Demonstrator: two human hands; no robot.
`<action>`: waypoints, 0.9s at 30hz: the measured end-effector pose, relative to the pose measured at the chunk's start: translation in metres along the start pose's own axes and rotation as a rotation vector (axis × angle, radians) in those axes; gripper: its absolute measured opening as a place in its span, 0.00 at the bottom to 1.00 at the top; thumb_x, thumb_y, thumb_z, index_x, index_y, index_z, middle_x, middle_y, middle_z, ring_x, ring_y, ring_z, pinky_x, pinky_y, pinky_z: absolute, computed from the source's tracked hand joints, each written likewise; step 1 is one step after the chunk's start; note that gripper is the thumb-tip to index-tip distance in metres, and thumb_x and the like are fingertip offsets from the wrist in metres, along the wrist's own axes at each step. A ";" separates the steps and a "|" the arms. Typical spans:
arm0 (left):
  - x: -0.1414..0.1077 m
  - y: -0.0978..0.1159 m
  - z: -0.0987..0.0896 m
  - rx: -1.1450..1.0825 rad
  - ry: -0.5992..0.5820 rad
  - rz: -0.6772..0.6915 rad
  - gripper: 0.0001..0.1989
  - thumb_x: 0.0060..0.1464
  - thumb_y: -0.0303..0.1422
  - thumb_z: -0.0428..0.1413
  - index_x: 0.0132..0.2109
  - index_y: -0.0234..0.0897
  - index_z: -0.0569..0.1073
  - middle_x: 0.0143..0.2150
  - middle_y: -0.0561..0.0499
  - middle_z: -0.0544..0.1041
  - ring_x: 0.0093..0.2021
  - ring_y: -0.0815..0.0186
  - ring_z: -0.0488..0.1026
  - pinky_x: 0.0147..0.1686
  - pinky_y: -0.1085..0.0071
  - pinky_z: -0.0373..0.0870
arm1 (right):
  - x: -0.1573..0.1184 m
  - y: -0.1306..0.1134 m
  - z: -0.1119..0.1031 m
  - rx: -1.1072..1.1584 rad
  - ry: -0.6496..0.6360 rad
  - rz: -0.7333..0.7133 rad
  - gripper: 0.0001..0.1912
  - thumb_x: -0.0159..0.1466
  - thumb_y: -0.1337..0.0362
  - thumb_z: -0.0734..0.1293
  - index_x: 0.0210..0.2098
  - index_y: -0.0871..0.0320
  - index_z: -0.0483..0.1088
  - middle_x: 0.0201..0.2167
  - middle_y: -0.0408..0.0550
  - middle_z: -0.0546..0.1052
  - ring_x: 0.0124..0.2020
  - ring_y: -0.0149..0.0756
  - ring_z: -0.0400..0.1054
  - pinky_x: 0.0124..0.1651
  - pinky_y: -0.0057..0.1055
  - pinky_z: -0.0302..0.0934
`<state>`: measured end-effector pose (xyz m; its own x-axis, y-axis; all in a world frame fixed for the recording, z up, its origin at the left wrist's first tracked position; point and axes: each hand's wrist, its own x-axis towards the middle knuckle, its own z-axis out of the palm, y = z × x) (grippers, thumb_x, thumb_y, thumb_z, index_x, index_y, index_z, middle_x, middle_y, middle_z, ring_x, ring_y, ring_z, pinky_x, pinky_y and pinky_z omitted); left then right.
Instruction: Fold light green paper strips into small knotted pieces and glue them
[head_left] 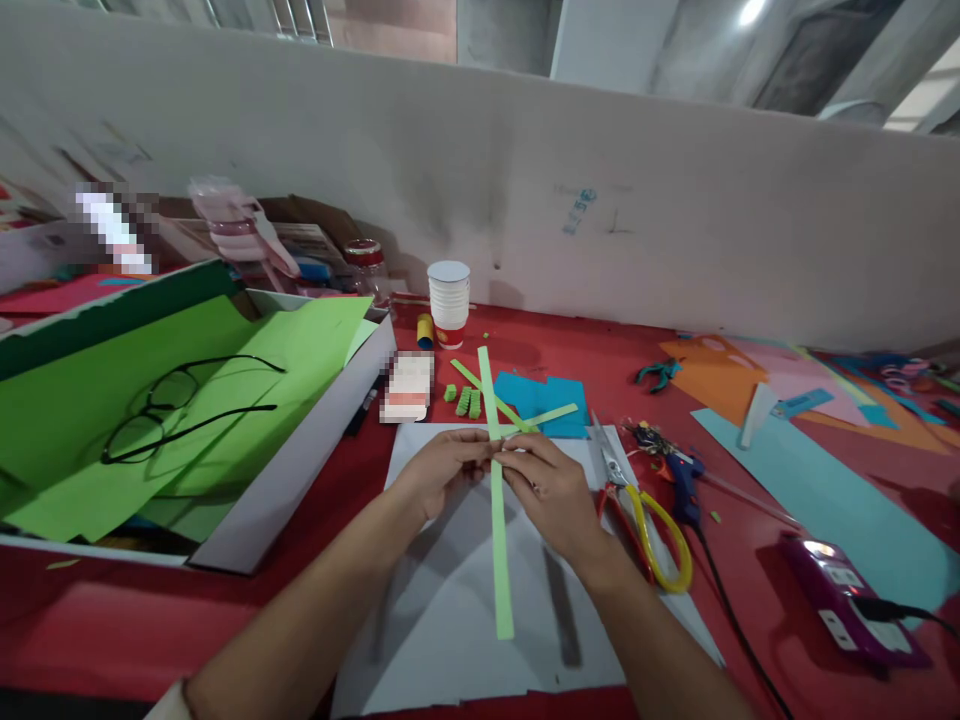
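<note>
My left hand (444, 468) and my right hand (553, 490) meet above a white sheet (442, 620). Both pinch a long light-green paper strip (501, 560) around its middle; it stretches from far to near. More narrow green strips (555, 415) angle out beyond the fingers, and how they join is hidden. Just past the hands lie a blue paper piece (566, 395) and small folded green paper pieces (469, 402). Right of my right hand rest scissors (664, 560) with yellow and red handles, plus a dark-blue glue gun (684, 485).
A box (292, 440) of green sheets with eyeglasses (176, 390) on top stands left. Stacked paper cups (449, 300) stand near the white partition (337, 130). Rightward are pliers (660, 374), a teal sheet (847, 510) and a purple power strip (847, 600) with cords.
</note>
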<state>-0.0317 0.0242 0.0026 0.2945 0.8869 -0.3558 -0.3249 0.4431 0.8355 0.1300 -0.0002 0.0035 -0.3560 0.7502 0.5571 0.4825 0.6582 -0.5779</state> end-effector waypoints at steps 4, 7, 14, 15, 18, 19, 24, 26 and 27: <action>-0.003 -0.001 0.002 -0.057 -0.029 0.043 0.08 0.39 0.30 0.65 0.30 0.33 0.77 0.25 0.52 0.73 0.25 0.74 0.66 0.27 0.76 0.62 | 0.001 -0.003 -0.001 0.112 -0.010 0.029 0.13 0.63 0.70 0.60 0.40 0.51 0.74 0.40 0.47 0.76 0.44 0.35 0.70 0.48 0.32 0.64; -0.006 -0.001 0.007 -0.135 -0.013 0.037 0.10 0.38 0.28 0.65 0.33 0.34 0.77 0.28 0.50 0.76 0.29 0.71 0.70 0.32 0.75 0.65 | 0.003 -0.007 0.000 0.242 0.016 0.231 0.09 0.62 0.67 0.62 0.36 0.53 0.75 0.36 0.46 0.77 0.39 0.35 0.70 0.44 0.31 0.64; -0.014 -0.003 0.022 -0.104 0.020 0.071 0.08 0.37 0.28 0.64 0.29 0.32 0.75 0.25 0.52 0.74 0.24 0.74 0.67 0.30 0.75 0.65 | 0.004 -0.003 0.010 0.496 0.086 0.650 0.06 0.55 0.62 0.69 0.28 0.59 0.73 0.28 0.45 0.75 0.32 0.35 0.68 0.37 0.30 0.61; -0.014 -0.004 0.023 -0.110 0.018 0.079 0.08 0.37 0.29 0.64 0.29 0.32 0.75 0.26 0.51 0.75 0.25 0.74 0.67 0.32 0.74 0.66 | 0.004 -0.002 0.010 0.490 0.089 0.662 0.06 0.55 0.61 0.68 0.28 0.59 0.73 0.28 0.45 0.75 0.32 0.35 0.67 0.37 0.30 0.61; -0.015 -0.004 0.024 -0.118 0.010 0.089 0.09 0.38 0.31 0.64 0.31 0.33 0.76 0.32 0.48 0.77 0.31 0.69 0.71 0.38 0.71 0.67 | 0.004 0.000 0.008 0.415 0.088 0.672 0.09 0.55 0.59 0.68 0.25 0.58 0.73 0.25 0.44 0.73 0.30 0.34 0.65 0.35 0.30 0.59; -0.015 -0.003 0.023 -0.116 0.013 0.091 0.10 0.39 0.32 0.64 0.32 0.34 0.76 0.34 0.47 0.78 0.33 0.68 0.72 0.39 0.70 0.67 | 0.004 0.001 0.008 0.394 0.078 0.670 0.09 0.55 0.59 0.68 0.25 0.58 0.73 0.25 0.44 0.72 0.29 0.34 0.64 0.34 0.29 0.58; -0.015 -0.003 0.021 -0.084 0.011 0.091 0.10 0.40 0.33 0.62 0.33 0.34 0.76 0.33 0.47 0.78 0.31 0.69 0.72 0.35 0.72 0.66 | 0.004 0.002 0.006 0.368 0.027 0.652 0.08 0.54 0.59 0.69 0.25 0.57 0.74 0.26 0.44 0.71 0.30 0.34 0.64 0.34 0.29 0.57; -0.015 -0.003 0.022 -0.079 0.000 0.094 0.09 0.41 0.33 0.62 0.32 0.33 0.76 0.32 0.47 0.78 0.31 0.69 0.72 0.34 0.73 0.66 | 0.005 0.001 0.005 0.375 0.026 0.664 0.08 0.54 0.60 0.68 0.24 0.58 0.74 0.26 0.44 0.70 0.30 0.34 0.64 0.34 0.29 0.57; -0.015 -0.003 0.022 -0.082 -0.001 0.096 0.09 0.41 0.33 0.62 0.32 0.33 0.76 0.33 0.46 0.78 0.31 0.69 0.72 0.34 0.73 0.66 | 0.005 0.001 0.005 0.382 0.026 0.673 0.08 0.54 0.59 0.68 0.24 0.58 0.74 0.26 0.44 0.70 0.30 0.34 0.64 0.35 0.29 0.57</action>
<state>-0.0152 0.0063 0.0146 0.2593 0.9257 -0.2755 -0.4241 0.3654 0.8286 0.1245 0.0045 0.0024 -0.0631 0.9977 0.0243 0.2776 0.0409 -0.9598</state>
